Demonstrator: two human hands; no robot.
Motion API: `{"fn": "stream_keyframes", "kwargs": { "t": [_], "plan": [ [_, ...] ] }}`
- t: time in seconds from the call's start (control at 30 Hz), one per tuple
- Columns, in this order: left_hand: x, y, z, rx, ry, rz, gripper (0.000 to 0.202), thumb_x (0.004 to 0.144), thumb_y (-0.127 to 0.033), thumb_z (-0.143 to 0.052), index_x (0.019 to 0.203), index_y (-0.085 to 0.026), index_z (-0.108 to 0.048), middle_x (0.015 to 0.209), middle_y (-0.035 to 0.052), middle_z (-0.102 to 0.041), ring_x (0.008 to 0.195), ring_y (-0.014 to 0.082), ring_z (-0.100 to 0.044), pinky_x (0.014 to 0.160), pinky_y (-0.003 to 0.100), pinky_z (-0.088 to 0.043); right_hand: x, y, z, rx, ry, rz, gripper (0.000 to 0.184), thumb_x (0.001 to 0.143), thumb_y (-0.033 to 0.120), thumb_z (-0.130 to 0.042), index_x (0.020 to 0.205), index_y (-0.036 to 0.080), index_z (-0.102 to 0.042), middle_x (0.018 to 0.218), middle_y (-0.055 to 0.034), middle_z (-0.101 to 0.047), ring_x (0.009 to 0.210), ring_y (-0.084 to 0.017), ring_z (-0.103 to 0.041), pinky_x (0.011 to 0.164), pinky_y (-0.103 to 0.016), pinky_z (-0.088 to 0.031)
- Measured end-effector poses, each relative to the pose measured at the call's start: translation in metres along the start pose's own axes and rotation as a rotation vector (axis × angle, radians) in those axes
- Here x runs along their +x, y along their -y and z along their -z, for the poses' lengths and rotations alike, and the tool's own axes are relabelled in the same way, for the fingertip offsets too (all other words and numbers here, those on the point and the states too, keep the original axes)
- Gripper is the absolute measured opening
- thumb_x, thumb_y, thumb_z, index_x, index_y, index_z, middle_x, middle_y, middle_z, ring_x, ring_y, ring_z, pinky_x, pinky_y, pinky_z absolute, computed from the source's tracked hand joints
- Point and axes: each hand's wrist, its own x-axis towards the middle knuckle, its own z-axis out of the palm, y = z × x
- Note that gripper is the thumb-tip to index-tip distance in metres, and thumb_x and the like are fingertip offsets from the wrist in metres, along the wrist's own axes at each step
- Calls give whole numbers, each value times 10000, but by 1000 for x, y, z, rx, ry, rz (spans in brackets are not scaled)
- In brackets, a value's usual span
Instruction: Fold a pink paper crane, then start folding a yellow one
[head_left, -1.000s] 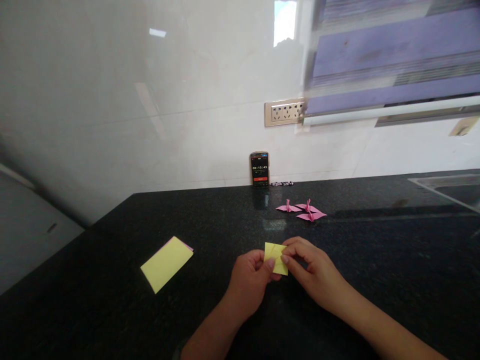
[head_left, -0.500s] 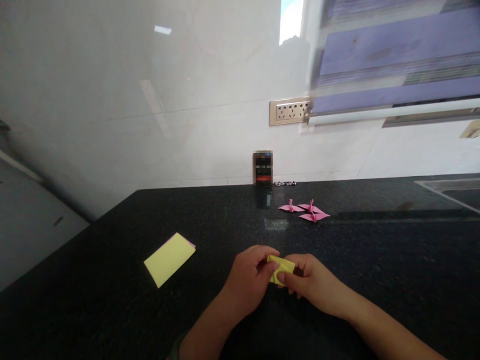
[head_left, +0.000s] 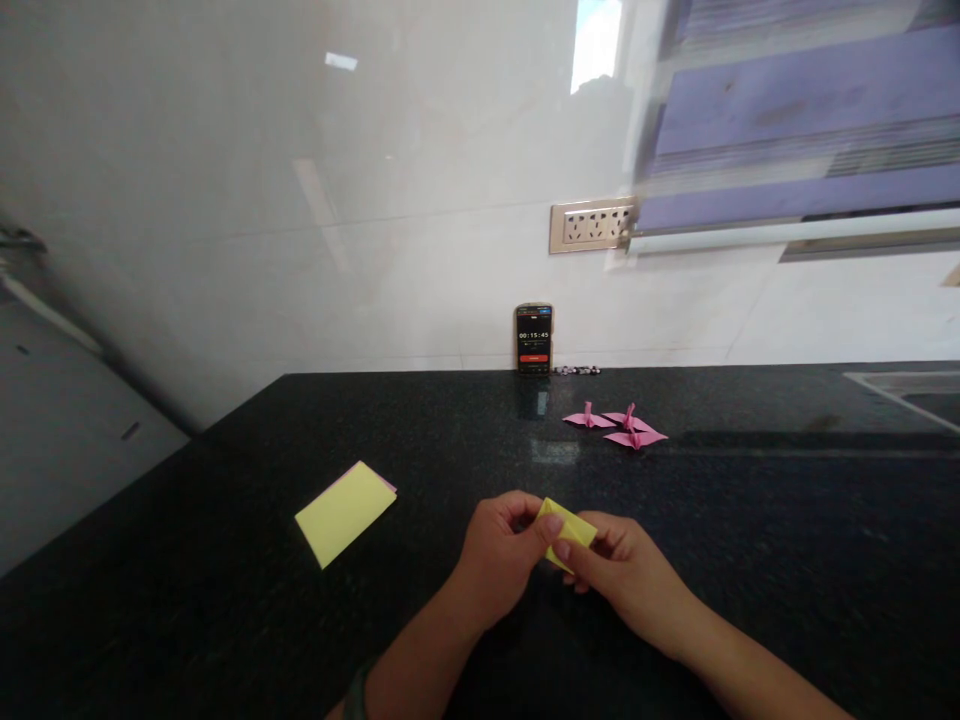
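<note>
A small folded yellow paper [head_left: 568,527] is held just above the black countertop [head_left: 735,540] near the front middle. My left hand [head_left: 501,558] pinches its left end between thumb and fingers. My right hand [head_left: 624,570] grips its right side, fingers curled under it. Both hands meet around the paper, and part of it is hidden by my fingers.
A stack of yellow paper sheets [head_left: 345,511] lies to the left. Three pink paper cranes [head_left: 616,428] sit further back on the right. A phone showing a timer [head_left: 534,339] leans against the wall, under a wall socket strip [head_left: 592,226]. A sink edge [head_left: 904,390] is at far right.
The yellow paper has gone from a flat upright piece to a narrower folded shape between my fingers. My hands have drawn closer together and slightly toward me.
</note>
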Motion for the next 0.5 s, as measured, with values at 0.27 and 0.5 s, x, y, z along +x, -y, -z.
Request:
{"fn": "stream_keyframes", "kwargs": {
  "t": [0.27,0.5],
  "plan": [
    [0,1,-1,13,-32,13,200,705,-308,-557,672,-114,-598,610,29,-602,569,132,-525,546,232,-399,0,1,0,-14,-1,-21,178,729,300,-535,649,142,-543,536,20,-510,472,-85,-459,461,-195,-368],
    [0,1,-2,-105,-17,80,214,685,-320,-581,631,-113,-576,577,16,-576,536,112,-497,520,220,-383,0,3,0,-24,1,-48,170,704,310,-561,657,146,-548,535,22,-520,476,-95,-482,467,-202,-387]
  ]
}}
